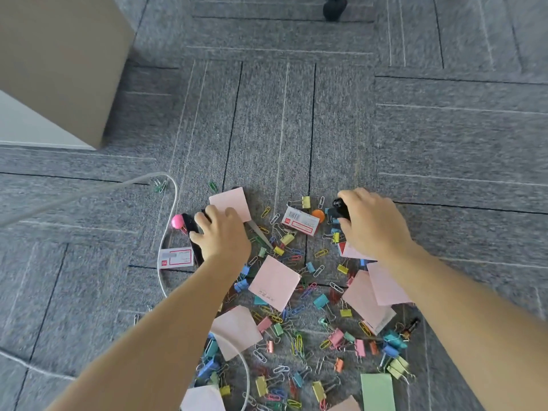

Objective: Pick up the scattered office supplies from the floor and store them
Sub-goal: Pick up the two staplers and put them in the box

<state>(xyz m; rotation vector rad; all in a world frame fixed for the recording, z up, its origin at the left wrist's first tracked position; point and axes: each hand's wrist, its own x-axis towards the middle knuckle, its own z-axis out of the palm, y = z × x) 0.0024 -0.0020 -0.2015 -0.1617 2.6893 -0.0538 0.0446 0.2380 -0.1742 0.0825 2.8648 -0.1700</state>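
Office supplies lie scattered on the grey carpet: several coloured binder clips (pixel 321 301), paper clips (pixel 318 271), pink sticky notes (pixel 274 282), a green note (pixel 378 391) and two small staple boxes (pixel 300 222) (pixel 175 258). My left hand (pixel 222 232) reaches down over a long black object (pixel 192 229), its fingers curled on it, beside a pink ball-shaped thing (pixel 178 222). My right hand (pixel 373 223) grips a small black object (pixel 338 209) just above the floor. An orange round piece (pixel 318 215) lies next to it.
A white cable (pixel 169 232) loops across the carpet left of the pile and runs under my left arm. A beige cabinet (pixel 59 60) stands at the upper left. A dark foot or chair caster (pixel 334 8) shows at the top.
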